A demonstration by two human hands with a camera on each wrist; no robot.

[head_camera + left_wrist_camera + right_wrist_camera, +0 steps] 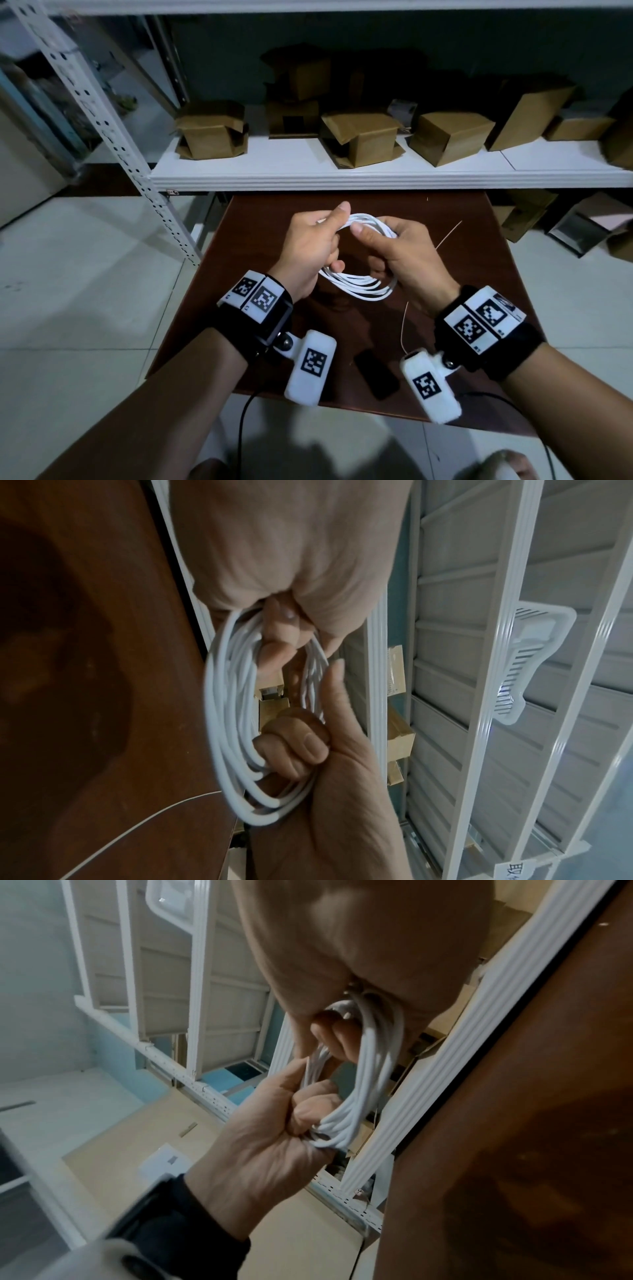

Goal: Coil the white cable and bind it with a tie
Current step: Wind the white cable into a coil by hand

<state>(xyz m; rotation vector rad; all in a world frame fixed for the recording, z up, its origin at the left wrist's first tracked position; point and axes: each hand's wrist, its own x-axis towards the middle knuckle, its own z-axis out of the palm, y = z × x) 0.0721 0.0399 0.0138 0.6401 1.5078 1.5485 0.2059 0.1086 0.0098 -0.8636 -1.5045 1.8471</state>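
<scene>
The white cable is wound into a coil of several loops and held above the dark brown table. My left hand grips the coil's left side with curled fingers, thumb on top. At the coil's right side, my right hand grips the loops the same way. In the left wrist view the coil hangs between my left hand and right hand. The right wrist view shows the bundle running from my right hand to my left hand. Two thin wire ties lie on the table.
A black phone lies near the table's front edge. Behind the table runs a white shelf with several cardboard boxes. A perforated metal post slants at the left. More boxes sit on the floor at the right.
</scene>
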